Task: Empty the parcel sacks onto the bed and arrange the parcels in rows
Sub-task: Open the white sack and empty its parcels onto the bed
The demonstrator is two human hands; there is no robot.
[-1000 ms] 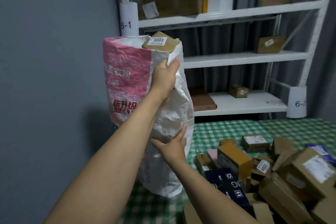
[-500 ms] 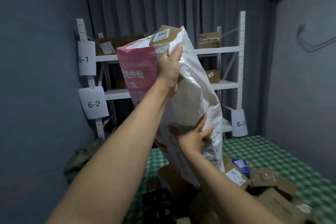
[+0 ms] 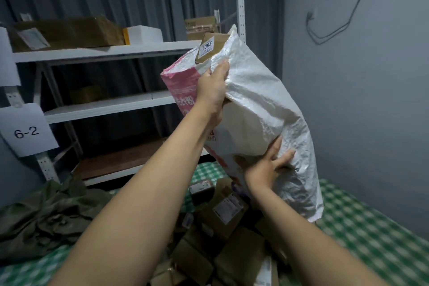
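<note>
A white woven sack with a pink printed side hangs tilted in the air above the bed. My left hand grips its upper rim, where a brown parcel labelled 3003 sticks out. My right hand presses against the sack's lower part with fingers spread around it. Under the sack lies a loose heap of brown cardboard parcels on the green checked bed.
A white shelf rack with several boxes and a 6-2 tag stands behind the bed at the left. A crumpled dark green sack lies at the bed's left end. A grey wall closes the right side.
The sack has swung right and tipped over above the parcel heap. My right hand slid lower along it. My view turned up and right, then back left.
</note>
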